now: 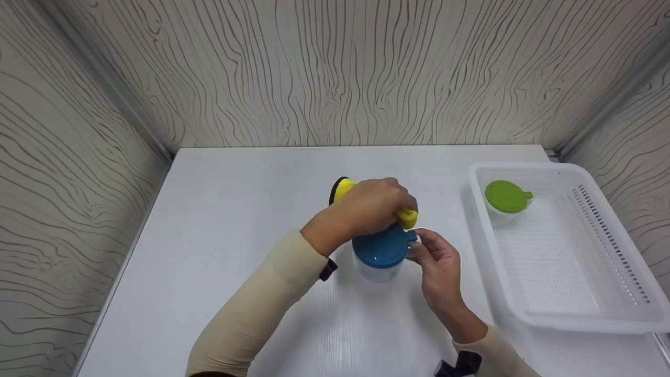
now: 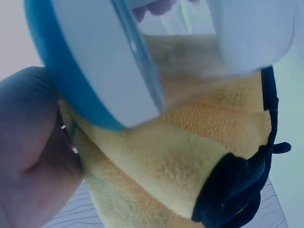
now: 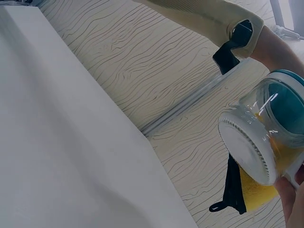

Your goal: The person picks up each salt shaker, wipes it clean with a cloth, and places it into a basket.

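A clear glass jar (image 1: 378, 274) with a blue lid (image 1: 378, 250) is held up above the white table. At its handle side, my right hand (image 1: 441, 264) pinches the jar between thumb and fingers. My left hand (image 1: 364, 207) grips a yellow cloth (image 2: 161, 156) with black edging and lies over the far side of the jar. In the left wrist view the cloth hangs close against the glass. The jar's ribbed bottom (image 3: 244, 147) shows in the right wrist view, where the left hand is mostly hidden behind the jar.
To the right stands a white plastic basket (image 1: 502, 272) with slotted sides. Inside its far left corner sits another clear jar with a green lid (image 1: 506, 197). Wood-patterned panels (image 1: 330, 73) enclose the white table (image 1: 225, 220) at the back and sides.
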Tool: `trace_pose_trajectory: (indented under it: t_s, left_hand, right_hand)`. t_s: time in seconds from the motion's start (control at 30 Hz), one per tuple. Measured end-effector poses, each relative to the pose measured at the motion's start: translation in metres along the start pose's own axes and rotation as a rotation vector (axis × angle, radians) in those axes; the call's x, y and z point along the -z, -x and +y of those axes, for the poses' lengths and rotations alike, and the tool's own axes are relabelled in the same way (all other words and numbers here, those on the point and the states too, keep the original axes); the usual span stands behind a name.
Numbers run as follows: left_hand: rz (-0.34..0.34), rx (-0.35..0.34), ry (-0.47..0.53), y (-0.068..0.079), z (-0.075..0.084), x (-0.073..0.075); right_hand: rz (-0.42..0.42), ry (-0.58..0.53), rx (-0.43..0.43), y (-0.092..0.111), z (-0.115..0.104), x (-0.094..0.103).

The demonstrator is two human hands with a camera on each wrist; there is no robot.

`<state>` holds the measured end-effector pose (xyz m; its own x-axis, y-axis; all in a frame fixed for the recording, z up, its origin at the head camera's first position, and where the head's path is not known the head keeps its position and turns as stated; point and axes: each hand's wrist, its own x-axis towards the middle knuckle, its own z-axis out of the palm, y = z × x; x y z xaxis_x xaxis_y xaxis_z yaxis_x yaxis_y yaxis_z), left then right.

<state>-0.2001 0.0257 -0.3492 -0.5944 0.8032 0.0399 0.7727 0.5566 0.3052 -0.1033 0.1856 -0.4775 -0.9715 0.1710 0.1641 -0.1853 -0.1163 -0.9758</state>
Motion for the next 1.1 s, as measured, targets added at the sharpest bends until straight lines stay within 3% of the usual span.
trace_pose_trajectory:
  t_s: [0.17, 0.63, 0.93, 1.1]
  left_hand:
    - [-0.025, -0.026, -0.02, -0.002, 0.004, -0.001]
    - [-0.056, 0.019, -0.018, -0.001, -0.002, -0.003]
    - [-0.04, 0.054, -0.013, 0.003, -0.011, -0.001]
    - [-0.046, 0.081, 0.045, 0.007, -0.017, 0.0]
  right_hand:
    - [-0.014, 0.011, 0.009, 0.001, 0.001, 0.001]
    - [0.019, 0.082, -0.014, 0.003, 0.001, 0.001]
    - [0.02, 0.004, 0.001, 0.002, 0.0, 0.004]
    - [0.03, -0.02, 0.006, 0.002, 0.0, 0.006]
